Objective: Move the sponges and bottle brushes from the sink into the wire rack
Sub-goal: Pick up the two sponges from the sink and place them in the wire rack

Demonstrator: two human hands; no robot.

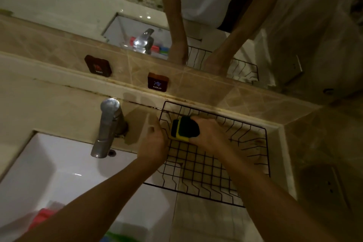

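Two small dark brown tags sit on the tiled ledge behind the basin. The one toward the upper left, the hot tag (pixel 98 64), reads "HOT" under a reddish symbol. The cold tag (pixel 158 83), nearer the centre, reads "COLD" under a bluish symbol.

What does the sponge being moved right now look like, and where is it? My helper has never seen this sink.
Right of the white sink and its steel tap, a black wire rack sits on the counter. Over its far left corner, the right hand grips the sponge: dark green top, yellow layer beneath, unlike the pink things lying in the sink.
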